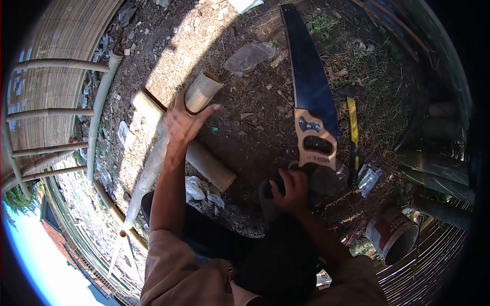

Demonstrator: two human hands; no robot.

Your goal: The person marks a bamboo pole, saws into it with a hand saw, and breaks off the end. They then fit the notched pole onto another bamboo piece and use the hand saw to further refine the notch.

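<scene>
Shaded soil (242, 140), centre: left hand (178, 124) clasps the bamboo pole (204, 91), which could roll on the crosswise bamboo (212, 167) if that grip slackened; right hand (292, 194), lower centre, fingers bent, closure indeterminable.

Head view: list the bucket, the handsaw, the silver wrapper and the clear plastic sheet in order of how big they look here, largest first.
1. Handsaw
2. Bucket
3. Clear plastic sheet
4. Silver wrapper
</scene>
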